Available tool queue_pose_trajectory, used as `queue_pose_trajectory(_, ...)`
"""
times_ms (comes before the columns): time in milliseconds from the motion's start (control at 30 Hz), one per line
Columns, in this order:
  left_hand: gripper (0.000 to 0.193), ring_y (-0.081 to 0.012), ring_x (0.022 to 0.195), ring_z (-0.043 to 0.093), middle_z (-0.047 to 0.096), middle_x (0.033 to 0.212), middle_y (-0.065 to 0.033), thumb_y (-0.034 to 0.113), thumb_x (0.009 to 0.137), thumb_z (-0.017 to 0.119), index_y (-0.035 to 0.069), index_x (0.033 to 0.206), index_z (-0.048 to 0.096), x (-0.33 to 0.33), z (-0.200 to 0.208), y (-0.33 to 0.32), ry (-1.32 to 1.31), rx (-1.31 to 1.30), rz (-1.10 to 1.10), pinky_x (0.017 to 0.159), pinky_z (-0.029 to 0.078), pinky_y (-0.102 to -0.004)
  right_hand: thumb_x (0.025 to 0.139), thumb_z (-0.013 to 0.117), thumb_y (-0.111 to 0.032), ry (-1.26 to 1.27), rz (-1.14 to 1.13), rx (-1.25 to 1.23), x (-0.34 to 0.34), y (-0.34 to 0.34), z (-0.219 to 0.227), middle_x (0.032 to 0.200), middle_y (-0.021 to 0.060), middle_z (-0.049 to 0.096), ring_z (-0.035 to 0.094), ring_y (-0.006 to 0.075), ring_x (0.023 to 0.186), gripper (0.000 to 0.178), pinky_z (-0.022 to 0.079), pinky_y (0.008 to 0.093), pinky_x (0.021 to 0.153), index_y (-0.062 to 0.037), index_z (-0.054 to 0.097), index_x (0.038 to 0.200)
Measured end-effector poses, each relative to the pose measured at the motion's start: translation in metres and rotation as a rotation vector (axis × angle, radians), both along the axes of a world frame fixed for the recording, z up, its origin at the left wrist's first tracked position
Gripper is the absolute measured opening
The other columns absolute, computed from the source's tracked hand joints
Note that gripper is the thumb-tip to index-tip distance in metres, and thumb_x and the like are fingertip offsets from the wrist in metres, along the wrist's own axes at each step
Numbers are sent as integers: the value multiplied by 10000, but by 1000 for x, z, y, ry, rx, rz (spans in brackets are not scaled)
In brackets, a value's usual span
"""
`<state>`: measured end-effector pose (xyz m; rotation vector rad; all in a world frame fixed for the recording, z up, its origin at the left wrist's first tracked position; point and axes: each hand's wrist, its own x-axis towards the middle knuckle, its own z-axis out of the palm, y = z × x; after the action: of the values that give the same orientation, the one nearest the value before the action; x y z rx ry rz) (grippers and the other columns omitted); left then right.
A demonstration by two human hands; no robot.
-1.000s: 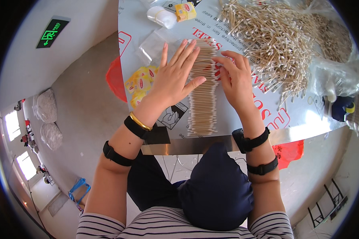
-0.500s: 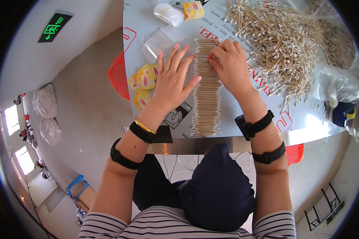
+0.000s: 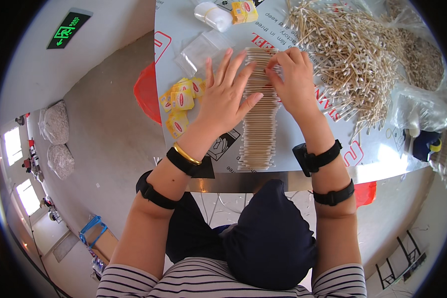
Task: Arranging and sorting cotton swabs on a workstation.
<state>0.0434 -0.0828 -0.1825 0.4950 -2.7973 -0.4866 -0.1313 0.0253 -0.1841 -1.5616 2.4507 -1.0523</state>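
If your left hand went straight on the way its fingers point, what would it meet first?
Probably the row of cotton swabs; the left hand has its index fingertip over the left edge, though depth is unclear. Farther on, roughly in line, sits the yellow bundle.

Head-worn fisheye view, facing down, near table (image 3: 375,144)

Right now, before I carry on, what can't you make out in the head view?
All in the head view:
Some swab ends in the upper part of the neat row: overlapped by the left hand.
Whether the right hand pinches a swab: its fingers hide the contact.
The loose swab pile's far end: cut off by the top edge.
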Motion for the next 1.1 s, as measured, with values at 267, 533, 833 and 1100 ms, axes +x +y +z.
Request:
queue_pose_trajectory(267, 683, -361, 1612, 182, 320, 1690, -129, 552, 1053, 516, 83, 1548, 483, 2, -5, 3, -73, -32, -11, 1270, 64, -662, 855, 746, -47, -1, 7, -41, -6, 5, -2, 1039, 67, 626, 580, 301, 1023, 173, 465, 431, 928, -124, 734, 1010)
queue_pose_trajectory(533, 668, -354, 1613, 182, 320, 1692, -125, 556, 1052, 511, 154, 1583, 466, 4, -7, 0, -99, -44, -18, 1275, 38, -655, 854, 747, -61, -25, 19, -44, -9, 2, -4, 1020, 60, 623, 580, 297, 1010, 128, 462, 434, 923, -124, 732, 964)
queue_pose_trajectory(833, 676, -361, 1613, 177, 303, 1709, -109, 628, 1065, 412, 245, 1622, 436, 10, -8, -6, -120, -33, -40, 1277, 3, -644, 850, 766, -90, -2, 57, 21, -11, 7, -2, 1036, 37, 618, 575, 279, 1037, 91, 464, 419, 947, -124, 740, 930)
queue_pose_trajectory(1100, 676, -352, 1616, 175, 294, 1717, -105, 647, 1054, 427, 276, 1618, 444, 11, -8, -7, -121, -37, -35, 1281, -6, -641, 864, 763, -107, 19, 94, 71, -14, 10, 1, 1037, 36, 624, 581, 272, 1060, 73, 470, 424, 959, -123, 741, 931)
